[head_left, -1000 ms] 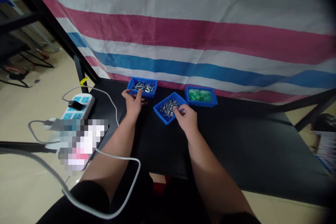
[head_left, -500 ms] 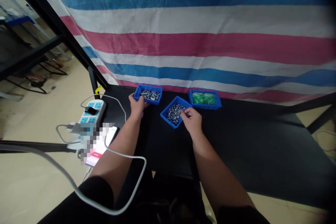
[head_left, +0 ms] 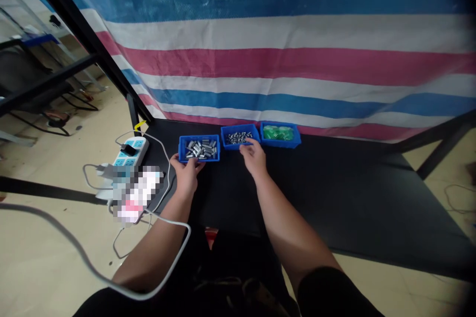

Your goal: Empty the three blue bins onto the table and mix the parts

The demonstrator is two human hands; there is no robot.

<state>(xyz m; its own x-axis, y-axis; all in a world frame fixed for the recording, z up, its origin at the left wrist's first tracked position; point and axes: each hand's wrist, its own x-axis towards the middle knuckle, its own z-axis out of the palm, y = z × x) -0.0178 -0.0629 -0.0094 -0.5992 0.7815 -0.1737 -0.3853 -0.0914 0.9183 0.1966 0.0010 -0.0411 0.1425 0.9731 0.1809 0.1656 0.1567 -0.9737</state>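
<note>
My left hand (head_left: 186,174) grips the front left of a blue plastic bin (head_left: 181,151), its thumb at the front wall. Silvery metal cylinders (head_left: 203,148) lie loose in that bin. At the front right of a second blue bin (head_left: 232,146) is my right hand (head_left: 255,157), fingers curled at the rim. Small shiny metal screw-like parts (head_left: 238,137) fill the bottom of this middle bin. To its right stands a third blue bin (head_left: 286,144) with green translucent pieces (head_left: 278,132) inside; neither hand touches it.
A power strip (head_left: 130,158) with plugs and a partly blurred phone (head_left: 141,193) lie at the left of the black table (head_left: 334,198). A white cable (head_left: 163,282) loops across my left forearm. A striped tarp (head_left: 260,64) hangs behind, beside a black frame post (head_left: 82,29).
The middle bin has turned from a slant to nearly straight and moved back beside the green-filled bin. My left hand has brought its bin nearer and levelled it.
</note>
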